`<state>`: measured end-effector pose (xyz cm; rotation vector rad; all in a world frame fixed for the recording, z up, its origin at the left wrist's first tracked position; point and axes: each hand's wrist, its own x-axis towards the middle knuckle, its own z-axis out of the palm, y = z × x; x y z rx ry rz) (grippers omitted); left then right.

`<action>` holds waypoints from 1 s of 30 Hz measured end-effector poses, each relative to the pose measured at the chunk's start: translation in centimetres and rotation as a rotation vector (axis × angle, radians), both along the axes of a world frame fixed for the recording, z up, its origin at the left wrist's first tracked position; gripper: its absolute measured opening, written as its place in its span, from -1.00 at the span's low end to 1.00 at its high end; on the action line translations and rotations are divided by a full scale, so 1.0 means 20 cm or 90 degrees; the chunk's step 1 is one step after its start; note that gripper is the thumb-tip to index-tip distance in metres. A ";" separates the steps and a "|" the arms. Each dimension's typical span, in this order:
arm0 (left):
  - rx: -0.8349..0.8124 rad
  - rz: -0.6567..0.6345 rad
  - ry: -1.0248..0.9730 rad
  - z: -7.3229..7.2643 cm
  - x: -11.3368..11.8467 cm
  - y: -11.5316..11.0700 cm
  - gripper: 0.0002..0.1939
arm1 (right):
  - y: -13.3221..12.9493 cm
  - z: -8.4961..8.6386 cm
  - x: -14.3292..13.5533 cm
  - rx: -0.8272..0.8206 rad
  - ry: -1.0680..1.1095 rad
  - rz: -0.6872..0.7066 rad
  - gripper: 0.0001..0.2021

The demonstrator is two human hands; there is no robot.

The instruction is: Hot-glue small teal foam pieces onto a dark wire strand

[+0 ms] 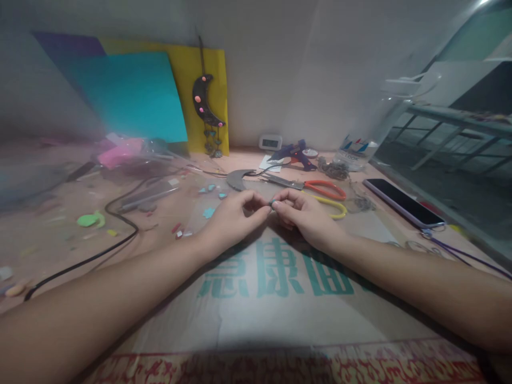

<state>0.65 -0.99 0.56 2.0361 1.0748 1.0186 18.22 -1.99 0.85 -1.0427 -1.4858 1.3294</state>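
Note:
Near the centre of the head view, my left hand (240, 213) and my right hand (302, 213) meet fingertip to fingertip over the printed sheet (248, 320). Between them is a tiny dark greenish piece (272, 203), pinched by both hands; its shape is too small to tell. Just behind my hands lie a grey crescent (237, 180) and scissors (323, 188) with orange and yellow handles. Small light-blue pieces (208, 213) are scattered to the left of my left hand.
A phone (404, 202) lies at the right. Against the wall stand coloured sheets (132, 96) and a dark moon ornament (202, 101). A glue gun (298, 154), a small clock (270, 142) and a clear container (354, 154) are at the back. A black cable (116, 242) crosses the left side.

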 end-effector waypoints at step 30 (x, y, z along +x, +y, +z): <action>-0.059 0.018 -0.054 -0.01 -0.01 0.01 -0.74 | -0.02 0.02 -0.01 0.008 -0.026 -0.001 -0.75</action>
